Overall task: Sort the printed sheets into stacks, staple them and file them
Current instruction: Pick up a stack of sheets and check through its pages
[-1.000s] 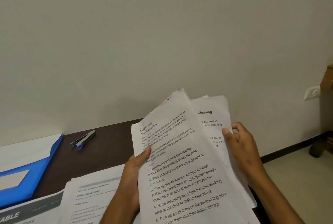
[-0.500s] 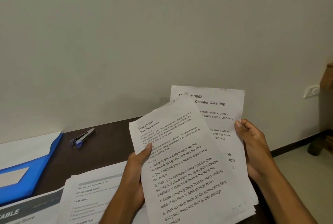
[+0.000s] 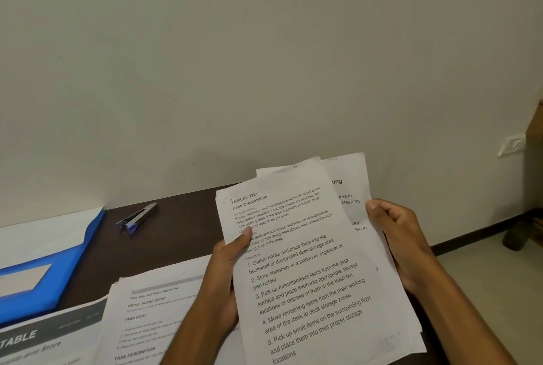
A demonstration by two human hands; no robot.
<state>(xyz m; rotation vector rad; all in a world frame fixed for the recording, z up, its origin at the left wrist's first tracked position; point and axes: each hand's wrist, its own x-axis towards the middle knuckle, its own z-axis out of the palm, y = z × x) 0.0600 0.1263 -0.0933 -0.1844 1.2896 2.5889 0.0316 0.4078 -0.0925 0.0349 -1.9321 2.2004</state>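
Observation:
I hold a bundle of printed sheets above the dark desk. The front sheet (image 3: 305, 261) is headed "Desk Organization"; my left hand (image 3: 226, 270) grips its left edge, thumb on the print. Behind it a second sheet (image 3: 352, 185) about cleaning sticks out at the top right. My right hand (image 3: 396, 235) holds the right edge of the bundle with its fingers curled behind. A stack of printed sheets (image 3: 147, 314) lies flat on the desk at lower left. A small stapler (image 3: 138, 217) lies farther back on the desk.
A blue file folder (image 3: 58, 267) lies open at the left edge with white paper on it. A printed sheet with a dark "TABLE" banner (image 3: 44, 335) lies at the bottom left. The wall stands right behind the desk (image 3: 182, 217); the floor shows at right.
The rear cleaning sheet, pulled out up and right half a second ago, has slid back behind the front sheet. My right hand moved down and inward with it.

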